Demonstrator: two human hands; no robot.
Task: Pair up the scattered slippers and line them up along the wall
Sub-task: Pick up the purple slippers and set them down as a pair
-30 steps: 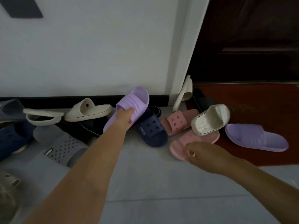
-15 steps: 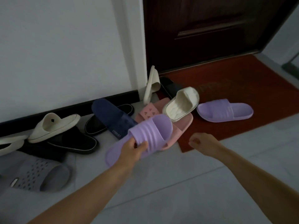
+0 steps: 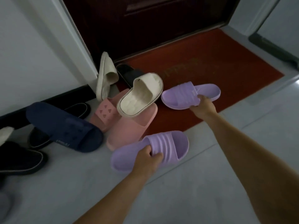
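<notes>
My left hand (image 3: 146, 160) grips a purple slipper (image 3: 168, 147) by its ribbed strap, just above the grey floor. My right hand (image 3: 203, 107) takes hold of the second purple slipper (image 3: 182, 96) at its near edge, on the red doormat (image 3: 226, 67). Left of them lie two pink slippers (image 3: 129, 130), one under the other, with a cream slipper (image 3: 142, 96) on top. Another cream slipper (image 3: 105, 75) leans upright against the door frame. A navy slipper (image 3: 61, 125) lies by the wall's black skirting.
Black slippers (image 3: 17, 159) lie at the left edge and one (image 3: 129, 73) at the doormat's corner. A dark wooden door (image 3: 145, 21) stands behind the mat. The white wall (image 3: 32, 54) runs along the left. Grey tiled floor (image 3: 194, 191) spreads in front.
My left hand carried the purple slipper from the wall pile toward the mat. My right hand reached out and took hold of the second purple slipper. The view swung right.
</notes>
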